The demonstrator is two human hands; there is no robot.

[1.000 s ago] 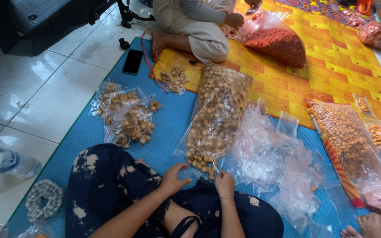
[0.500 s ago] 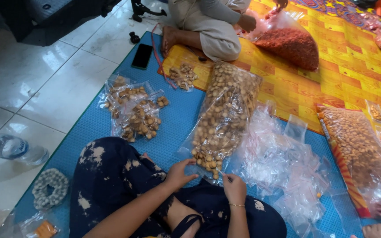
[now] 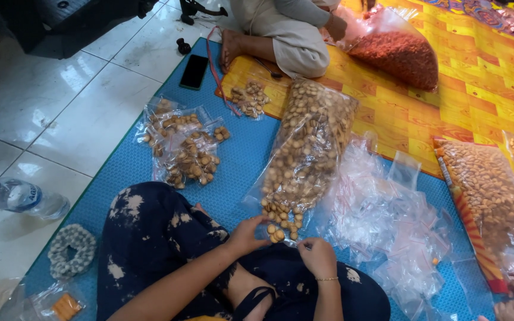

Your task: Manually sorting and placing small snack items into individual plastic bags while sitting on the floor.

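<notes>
Head view shows us looking down at our own lap, where we sit cross-legged in dark blue trousers with pale splotches (image 3: 150, 238) on a blue mat (image 3: 239, 154). Our left hand (image 3: 246, 235) and our right hand (image 3: 317, 257) are close together at the open mouth of a long clear plastic bag full of small round tan biscuits (image 3: 307, 142). This bag lies flat on the mat, running away from us, with its mouth just in front of our knees. Our left hand pinches a little clear bag with a few tan biscuits inside (image 3: 278, 233). Our right hand is curled, its fingers pinched on the other edge of that little bag.

To our right sits a big messy pile of empty small clear bags (image 3: 388, 226). To our left, on the mat, lie some small filled bags of biscuits (image 3: 182, 148). A clear water bottle with a blue cap (image 3: 19, 196) lies on the white floor tiles (image 3: 60, 107), and a grey beaded ring (image 3: 72, 249) rests near our knee.

Farther off, another person in pale clothes (image 3: 287, 30) sits on a yellow and orange patterned mat (image 3: 447, 101), beside a big clear bag of red-brown snacks (image 3: 397, 53). A black phone (image 3: 194, 71) lies near them. Another big bag of tan snacks (image 3: 483, 196) lies at the far right.
</notes>
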